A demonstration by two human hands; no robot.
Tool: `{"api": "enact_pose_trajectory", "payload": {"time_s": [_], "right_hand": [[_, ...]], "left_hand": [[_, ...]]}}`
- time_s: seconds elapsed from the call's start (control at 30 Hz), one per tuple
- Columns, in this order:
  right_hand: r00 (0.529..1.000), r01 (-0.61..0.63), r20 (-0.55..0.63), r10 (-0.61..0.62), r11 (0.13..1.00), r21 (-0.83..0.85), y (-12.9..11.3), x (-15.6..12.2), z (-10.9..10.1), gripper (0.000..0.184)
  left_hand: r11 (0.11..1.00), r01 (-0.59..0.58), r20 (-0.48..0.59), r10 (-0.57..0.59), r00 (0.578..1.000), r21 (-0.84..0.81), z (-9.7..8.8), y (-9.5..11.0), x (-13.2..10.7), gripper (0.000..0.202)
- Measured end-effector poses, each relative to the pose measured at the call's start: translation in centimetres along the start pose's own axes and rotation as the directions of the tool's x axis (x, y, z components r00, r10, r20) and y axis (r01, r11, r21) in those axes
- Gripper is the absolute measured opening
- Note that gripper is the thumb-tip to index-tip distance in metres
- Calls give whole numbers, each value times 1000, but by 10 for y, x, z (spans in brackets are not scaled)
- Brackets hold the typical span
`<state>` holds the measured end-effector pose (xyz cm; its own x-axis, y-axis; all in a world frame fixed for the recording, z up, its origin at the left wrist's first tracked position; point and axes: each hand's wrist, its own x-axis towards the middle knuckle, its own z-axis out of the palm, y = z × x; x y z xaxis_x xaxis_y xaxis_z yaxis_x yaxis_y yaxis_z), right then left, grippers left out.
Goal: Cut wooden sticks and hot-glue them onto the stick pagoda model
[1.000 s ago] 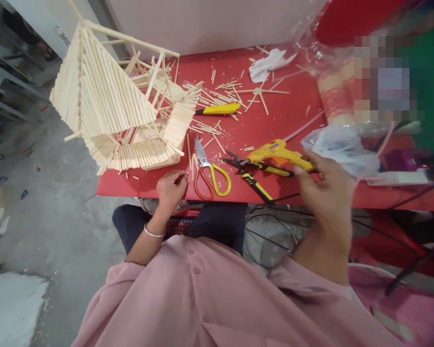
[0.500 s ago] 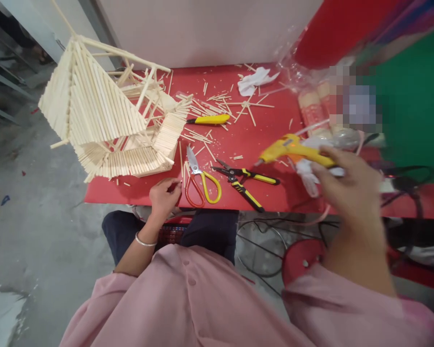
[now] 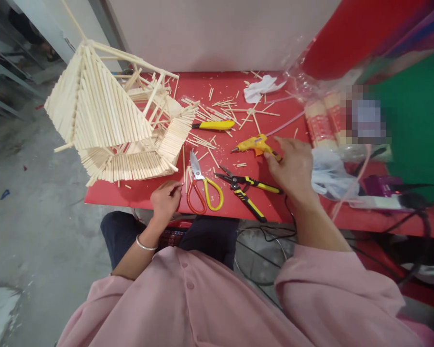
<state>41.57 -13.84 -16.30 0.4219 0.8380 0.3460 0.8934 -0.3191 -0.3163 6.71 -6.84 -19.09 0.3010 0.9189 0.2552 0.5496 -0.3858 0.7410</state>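
My right hand (image 3: 292,166) is at the handle of a yellow hot glue gun (image 3: 255,144), thumb on one side and fingers on the other. The gun sits low over the red table, nozzle to the left. At the table's front edge, my left hand (image 3: 166,200) is closed, thumb and fingers pinched together; what they hold is too small to make out. Right beside it are scissors (image 3: 198,185) with one red and one yellow handle. Black-and-yellow pliers (image 3: 244,188) lie between the scissors and my right hand. A model building of thin wooden sticks (image 3: 112,111) stands at the left.
Loose sticks (image 3: 222,108) and scraps litter the red table (image 3: 289,115). A yellow-handled cutter (image 3: 215,125) lies among them, near a crumpled white tissue (image 3: 262,89). Plastic bags (image 3: 329,173), wrapped stick bundles (image 3: 320,123) and cables are on the right.
My right hand has moved left with the glue gun, bringing it from the right side to above the pliers. My left hand has stayed by the scissors, still closed.
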Motion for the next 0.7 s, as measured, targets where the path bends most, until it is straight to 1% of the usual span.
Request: {"api": "enact_pose_trajectory", "payload": {"time_s": [0.07,0.13,0.2,0.27,0.37,0.47,0.53,0.63,0.7], "right_hand": [[995,78,60,-78,997,4,-23,6,-4,39],[977,125,173,-122,992,-6,-47,18,-1,34],[951,165,276,-141,984,-66,-68,34,6,34],[926,208,344,-156,971,-121,-86,51,15,35],[884,276,428,-188,949,-154,-104,68,25,37],[864,302,470,-180,933,-198,-112,75,33,37],[862,306,475,-176,928,-212,-111,76,39,36],[877,301,443,-186,931,-205,-103,77,50,30],[890,319,395,-227,929,-186,-97,78,58,28]], "left_hand": [[1000,-9,-13,9,1000,-4,1,1,0,19],[1000,1,-21,-1,1000,7,1,1,1,18],[999,19,-26,-18,1000,38,1,1,2,17],[997,26,-34,-23,999,69,1,1,3,17],[998,-9,-56,13,998,68,1,0,4,19],[998,-44,-76,48,996,48,1,1,3,21],[998,-36,-70,40,997,54,0,2,3,20],[998,-16,-55,18,998,53,0,3,3,19],[999,-15,-43,17,999,42,0,3,4,18]]}}
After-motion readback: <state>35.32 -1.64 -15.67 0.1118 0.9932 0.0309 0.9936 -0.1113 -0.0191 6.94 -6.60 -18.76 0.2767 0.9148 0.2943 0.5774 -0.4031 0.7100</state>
